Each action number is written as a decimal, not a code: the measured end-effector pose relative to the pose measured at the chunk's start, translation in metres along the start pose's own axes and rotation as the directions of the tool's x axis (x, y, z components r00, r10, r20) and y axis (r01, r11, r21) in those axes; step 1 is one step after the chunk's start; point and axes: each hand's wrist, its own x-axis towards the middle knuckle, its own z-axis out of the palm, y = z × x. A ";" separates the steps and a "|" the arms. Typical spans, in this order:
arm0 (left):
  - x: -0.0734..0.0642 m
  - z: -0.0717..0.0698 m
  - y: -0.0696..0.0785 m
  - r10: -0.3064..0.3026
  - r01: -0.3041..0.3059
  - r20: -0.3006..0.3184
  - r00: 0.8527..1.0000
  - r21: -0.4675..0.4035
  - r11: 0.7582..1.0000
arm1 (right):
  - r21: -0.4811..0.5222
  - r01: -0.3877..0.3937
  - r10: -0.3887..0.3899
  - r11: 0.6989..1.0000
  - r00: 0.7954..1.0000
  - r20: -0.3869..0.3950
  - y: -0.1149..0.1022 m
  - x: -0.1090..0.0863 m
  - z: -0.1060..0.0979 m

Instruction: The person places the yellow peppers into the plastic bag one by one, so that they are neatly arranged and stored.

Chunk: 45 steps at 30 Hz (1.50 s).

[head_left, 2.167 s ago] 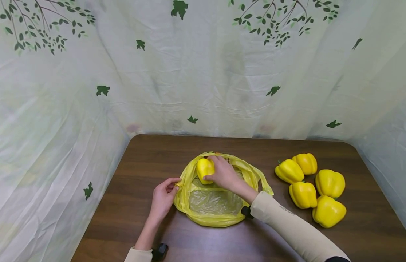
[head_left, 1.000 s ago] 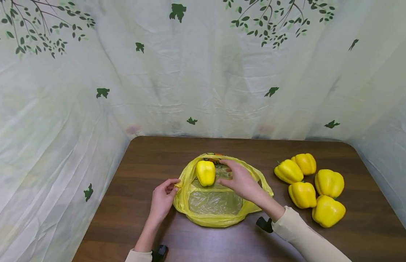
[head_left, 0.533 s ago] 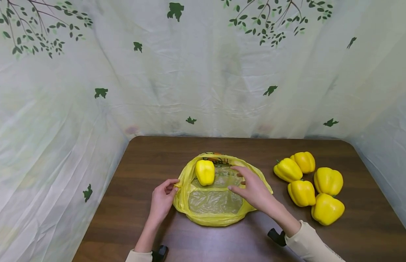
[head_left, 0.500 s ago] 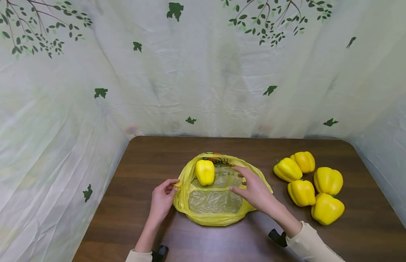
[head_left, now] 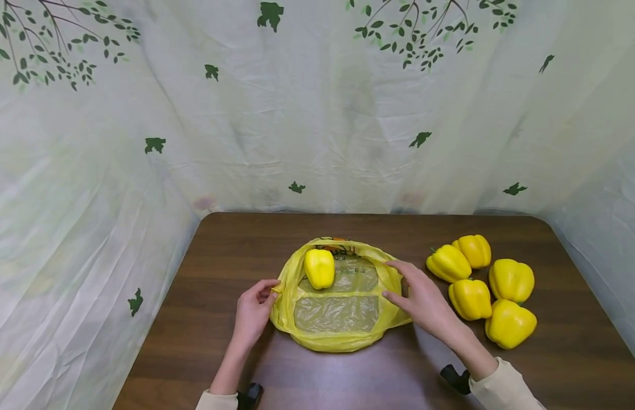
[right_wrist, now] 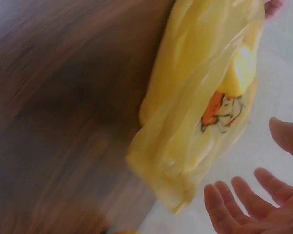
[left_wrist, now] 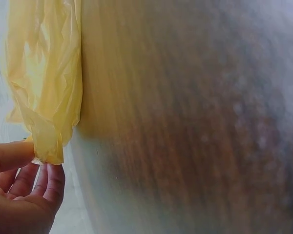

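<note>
A thin yellow plastic bag (head_left: 338, 341) lies spread on the table with its mouth gaping upward. Inside it, toward the back left, one yellow bell pepper (head_left: 319, 269) rests. My left hand (head_left: 253, 314) pinches the bag's left edge between thumb and fingers, which the left wrist view shows closely on the bag (left_wrist: 44, 87). Over the bag's right rim hovers my right hand (head_left: 425, 297), holding nothing, thumb and fingers spread apart. In the right wrist view its fingers (right_wrist: 249, 197) are beside the bag (right_wrist: 185, 97), apart from it.
Several more yellow bell peppers (head_left: 470, 299) sit grouped on the right of the brown wooden table (head_left: 235, 239). A pale curtain with leaf prints (head_left: 327, 125) hangs behind and at both sides. Each wrist wears a dark camera (head_left: 455, 378).
My right hand has let go of the bell pepper inside the bag and drawn back to the right, past the bag's middle. The left hand keeps its pinch in the same place.
</note>
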 end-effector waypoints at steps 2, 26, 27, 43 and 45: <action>0.000 0.000 0.000 0.002 -0.002 0.000 1.000 0.001 1.000 | -0.029 0.005 -0.006 1.000 1.000 -0.018 0.005 -0.001 -0.003; -0.002 0.000 0.000 -0.002 0.002 -0.013 1.000 0.000 1.000 | -0.018 -0.092 0.089 0.996 0.988 -0.123 0.069 0.001 -0.052; -0.002 0.000 0.000 0.000 0.000 -0.014 1.000 0.001 1.000 | -0.018 -0.097 0.094 0.995 0.988 -0.121 0.071 0.002 -0.055; -0.001 0.001 -0.001 0.009 -0.009 -0.017 1.000 0.001 1.000 | -0.026 -0.197 0.196 0.980 0.980 -0.023 0.092 0.011 -0.067; -0.001 0.001 -0.001 0.011 -0.011 -0.013 1.000 -0.001 1.000 | -0.023 -0.204 0.204 0.979 0.979 -0.009 0.093 0.012 -0.067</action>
